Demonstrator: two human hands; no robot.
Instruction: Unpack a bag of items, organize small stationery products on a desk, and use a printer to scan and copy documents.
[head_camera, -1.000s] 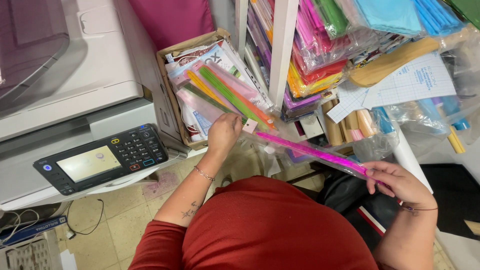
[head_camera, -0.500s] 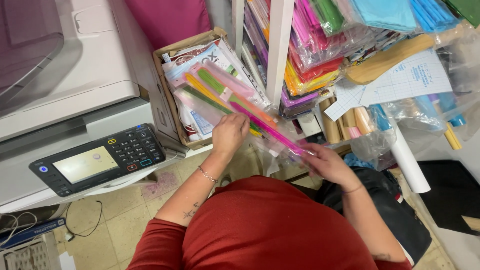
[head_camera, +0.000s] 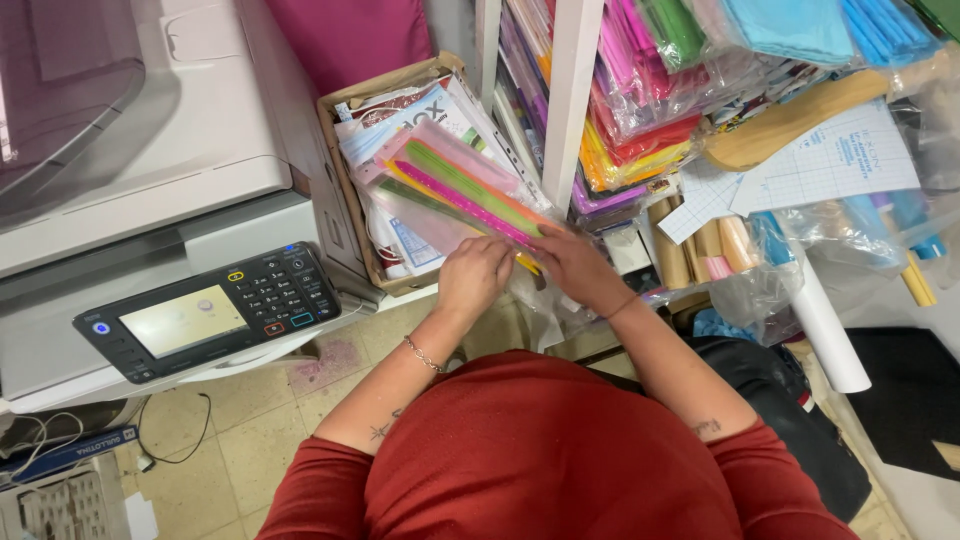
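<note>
My left hand (head_camera: 475, 275) is curled, fingers together, gripping the near end of a clear packet (head_camera: 455, 195) of coloured strips. My right hand (head_camera: 572, 262) lies beside it, fingers bunched and pressed on the same end of the packet, close to the pink strip (head_camera: 465, 200) that runs slantwise through it. The two hands nearly touch. Whether my right fingers pinch the packet or only press on it, I cannot tell.

The packet lies tilted on top of the papers in a cardboard box (head_camera: 340, 180), its far end pointing up and left, its near end sticking out over the box's right edge toward me. Green, orange and yellow strips lie alongside the pink one inside it.

Left of the box stands a white copier (head_camera: 150, 170), with its control panel (head_camera: 210, 310) just below, well apart from my hands. Right of the box rises a white shelf post (head_camera: 570, 90), and behind it hang bags of coloured sheets (head_camera: 650, 80). Past my right hand stand paper rolls (head_camera: 700, 245), and a white roll (head_camera: 825, 325) leans farther right. A bracelet (head_camera: 425, 355) sits on my left wrist, and my red shirt (head_camera: 550, 460) fills the bottom of the view.
</note>
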